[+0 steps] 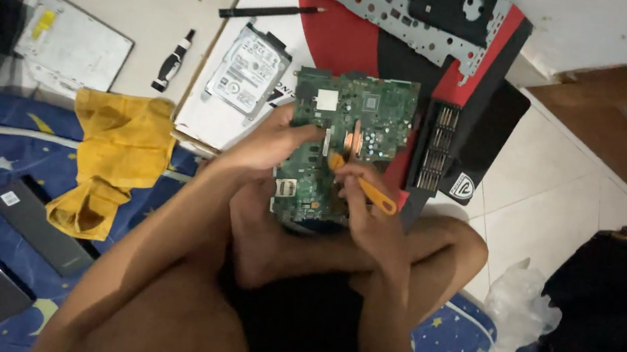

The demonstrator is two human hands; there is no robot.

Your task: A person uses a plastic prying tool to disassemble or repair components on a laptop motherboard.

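Head view: left hand (274,144) grips green circuit board (340,148), right hand (362,197) pinches orange tool (365,188) at 6 o'clock; slip risks gouging.

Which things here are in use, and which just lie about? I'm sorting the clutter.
In hand: left hand steadying the green circuit board; right hand holding the orange tool against it.

Lying about: hard drive, yellow cloth, black pencil, metal bracket plate, small screwdriver.

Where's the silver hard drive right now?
In the head view, the silver rectangular hard drive lies upper left of the green circuit board, on a white box.
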